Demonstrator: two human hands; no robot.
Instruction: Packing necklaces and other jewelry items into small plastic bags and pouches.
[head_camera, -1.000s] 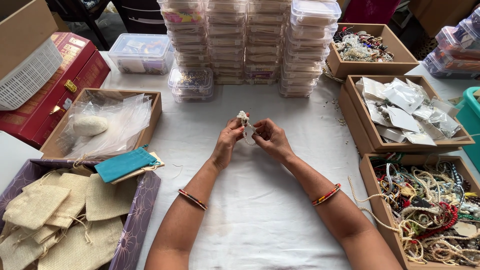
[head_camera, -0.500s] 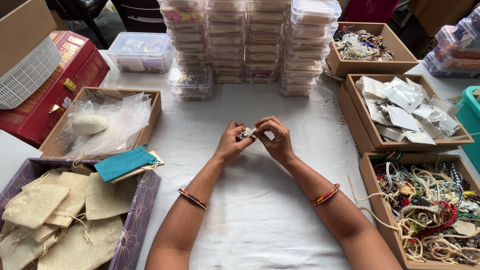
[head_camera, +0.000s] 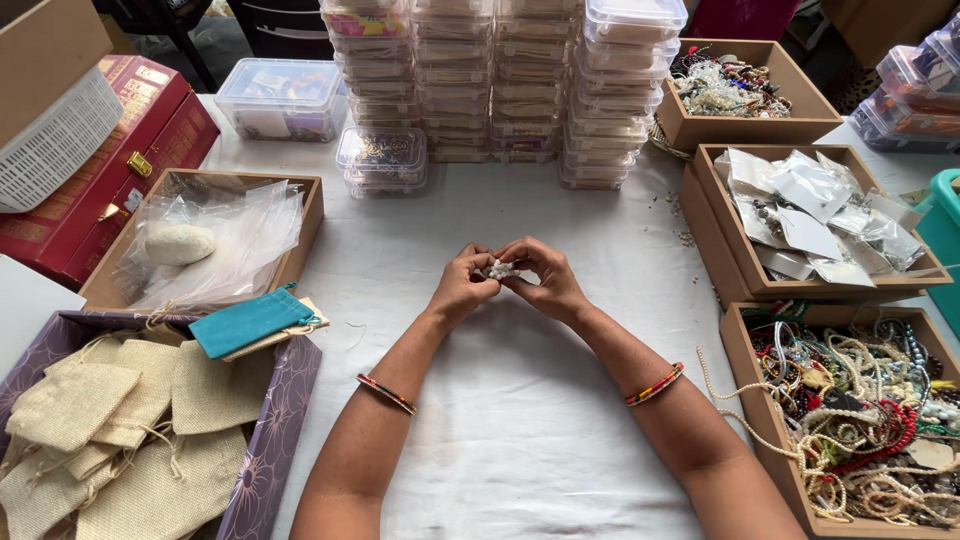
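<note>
Left hand (head_camera: 462, 288) and right hand (head_camera: 543, 278) meet above the cloth (head_camera: 520, 430), fingertips of both pinched together on a small white beaded piece (head_camera: 501, 269).

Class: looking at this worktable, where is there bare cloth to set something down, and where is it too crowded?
Bare white cloth lies between the forearms and ahead of the hands, up to the stacked clear boxes. Both sides are crowded: plastic-bag box and pouches left, bead boxes right.
</note>
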